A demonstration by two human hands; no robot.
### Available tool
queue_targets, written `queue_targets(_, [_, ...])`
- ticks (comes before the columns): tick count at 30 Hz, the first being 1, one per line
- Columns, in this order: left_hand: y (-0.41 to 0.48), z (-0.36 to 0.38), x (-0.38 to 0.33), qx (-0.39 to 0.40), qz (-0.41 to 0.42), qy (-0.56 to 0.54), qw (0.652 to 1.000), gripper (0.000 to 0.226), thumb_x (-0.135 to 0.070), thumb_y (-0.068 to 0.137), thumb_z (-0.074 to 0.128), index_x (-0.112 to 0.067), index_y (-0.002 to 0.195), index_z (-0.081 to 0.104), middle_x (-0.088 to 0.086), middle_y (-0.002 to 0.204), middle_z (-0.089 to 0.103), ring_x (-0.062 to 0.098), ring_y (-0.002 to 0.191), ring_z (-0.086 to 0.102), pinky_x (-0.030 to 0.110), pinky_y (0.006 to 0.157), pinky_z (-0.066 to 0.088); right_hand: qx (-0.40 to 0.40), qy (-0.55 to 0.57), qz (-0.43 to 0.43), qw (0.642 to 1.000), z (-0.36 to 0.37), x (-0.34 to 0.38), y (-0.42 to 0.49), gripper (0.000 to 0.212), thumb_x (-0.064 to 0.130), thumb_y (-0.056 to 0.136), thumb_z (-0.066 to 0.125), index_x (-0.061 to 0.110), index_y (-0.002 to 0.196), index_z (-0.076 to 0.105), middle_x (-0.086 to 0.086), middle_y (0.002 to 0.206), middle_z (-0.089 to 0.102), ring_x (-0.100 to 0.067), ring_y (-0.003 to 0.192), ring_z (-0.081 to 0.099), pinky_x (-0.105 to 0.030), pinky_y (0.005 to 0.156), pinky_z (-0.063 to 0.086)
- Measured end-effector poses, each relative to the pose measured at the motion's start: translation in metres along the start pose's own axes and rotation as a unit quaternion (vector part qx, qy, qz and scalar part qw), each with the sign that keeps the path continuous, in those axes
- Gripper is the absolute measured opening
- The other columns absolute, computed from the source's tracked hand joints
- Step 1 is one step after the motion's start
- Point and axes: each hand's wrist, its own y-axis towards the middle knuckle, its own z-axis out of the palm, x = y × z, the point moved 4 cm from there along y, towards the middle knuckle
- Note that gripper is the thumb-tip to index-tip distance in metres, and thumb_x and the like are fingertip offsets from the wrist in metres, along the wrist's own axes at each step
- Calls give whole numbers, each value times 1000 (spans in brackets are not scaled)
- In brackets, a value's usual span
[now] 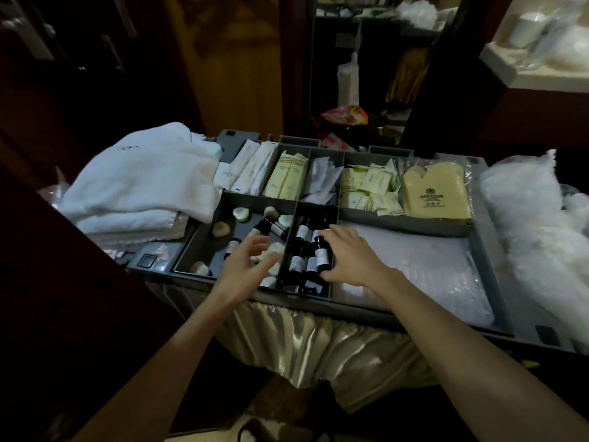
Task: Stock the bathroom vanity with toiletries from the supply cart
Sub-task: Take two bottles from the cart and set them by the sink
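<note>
The grey supply cart tray [398,223] is split into compartments. A narrow middle compartment holds several small dark bottles with white labels [298,261]. My right hand [350,255] rests over its right side, fingers around one upright dark bottle [322,255]. My left hand [248,266] hovers, fingers spread, over the left compartment, which holds round wrapped soaps [241,214] and a few loose dark bottles [276,227]. It holds nothing.
Folded white towels [143,183] lie left of the tray. Back compartments hold white and cream sachets [287,177] and a tan packet [435,196]. White plastic bags [529,224] sit at right. A light vanity counter [541,59] is at upper right. Satin skirting [318,339] hangs below.
</note>
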Motion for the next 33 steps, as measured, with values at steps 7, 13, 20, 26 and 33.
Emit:
queue_targets(7, [33, -5, 10, -11, 9, -12, 1000, 36, -27, 97, 66, -19, 131, 60, -3, 119, 67, 7, 109, 64, 22, 85, 54, 25, -51, 28, 998, 6, 1, 17, 106, 43, 73, 80, 17, 157, 22, -12, 163, 20, -32, 151, 13, -46, 119, 25])
queue_targets(13, [56, -13, 22, -39, 6, -36, 999, 25, -22, 99, 63, -20, 124, 64, -3, 111, 68, 10, 103, 66, 23, 80, 57, 10, -48, 49, 998, 12, 1, 22, 102, 41, 73, 81, 17, 155, 26, -10, 161, 24, -30, 150, 15, -44, 120, 24])
queue_targets(20, [81, -20, 32, -90, -14, -62, 994, 24, -20, 97, 64, -23, 121, 62, -2, 109, 67, 10, 100, 66, 22, 76, 55, -58, 69, 67, 994, -1, 3, 31, 91, 37, 68, 79, 18, 148, 38, -6, 143, 48, -28, 138, 36, -43, 111, 37])
queue_targets(26, [100, -37, 53, -62, -74, 146, 985, 46, -43, 91, 69, -20, 130, 58, -4, 117, 65, 15, 105, 64, 41, 89, 55, -66, 161, 72, 982, -8, 11, 44, 95, 38, 72, 84, 22, 150, 32, -10, 133, 53, -27, 128, 43, -35, 92, 44])
queue_targets(33, [117, -34, 61, -43, -70, 321, 943, 47, -57, 90, 62, -22, 121, 63, 0, 106, 70, 23, 108, 61, 41, 79, 56, -27, 286, 73, 955, 1, 25, 48, 93, 23, 80, 82, 25, 152, 24, -3, 112, 66, -18, 94, 67, -40, 84, 57])
